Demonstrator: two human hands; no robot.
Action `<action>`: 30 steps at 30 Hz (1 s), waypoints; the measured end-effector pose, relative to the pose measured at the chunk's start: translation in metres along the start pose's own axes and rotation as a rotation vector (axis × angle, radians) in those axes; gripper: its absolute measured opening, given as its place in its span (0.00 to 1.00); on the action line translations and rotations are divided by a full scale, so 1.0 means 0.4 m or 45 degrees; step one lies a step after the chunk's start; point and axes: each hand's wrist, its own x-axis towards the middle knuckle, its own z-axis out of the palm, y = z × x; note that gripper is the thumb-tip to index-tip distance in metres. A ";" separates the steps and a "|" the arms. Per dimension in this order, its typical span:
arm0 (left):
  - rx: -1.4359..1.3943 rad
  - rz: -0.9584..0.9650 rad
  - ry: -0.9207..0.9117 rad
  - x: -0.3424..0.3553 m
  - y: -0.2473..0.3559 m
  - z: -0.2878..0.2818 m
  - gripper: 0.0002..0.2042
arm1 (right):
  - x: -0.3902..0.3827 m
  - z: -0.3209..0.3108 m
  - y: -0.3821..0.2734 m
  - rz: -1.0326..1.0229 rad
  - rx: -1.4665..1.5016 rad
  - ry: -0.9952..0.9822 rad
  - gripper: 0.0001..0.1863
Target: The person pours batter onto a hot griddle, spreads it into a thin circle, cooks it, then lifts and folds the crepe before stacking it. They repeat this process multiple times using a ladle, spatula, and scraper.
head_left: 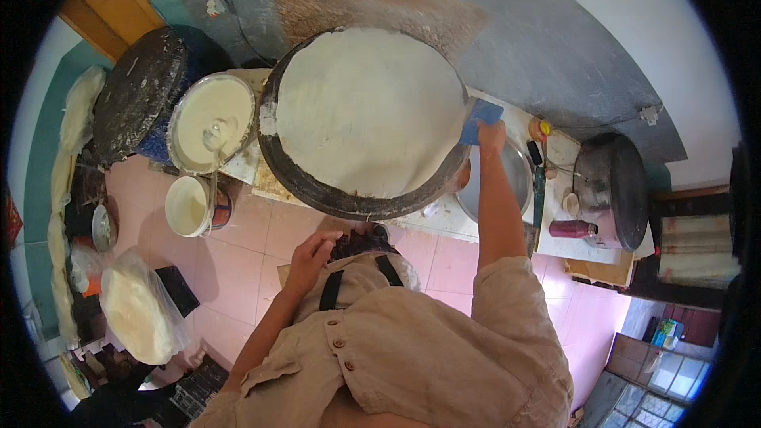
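Nearest me, my left hand rests loosely curled against my apron, holding nothing. The big round griddle carries a pale pancake spread nearly rim to rim. At its right edge my right hand grips a blue scraper; I judge lifting the edge comes next, with little room beside the steel bowl.

blue scraper partly hidden behind griddle.

Right hand grips blue scraper at edge of round griddle covered with pale batter sheet; left hand near chest.
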 end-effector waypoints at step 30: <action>-0.086 0.194 0.384 0.446 0.241 0.147 0.12 | 0.437 0.305 -0.453 -0.665 -0.071 -0.634 0.26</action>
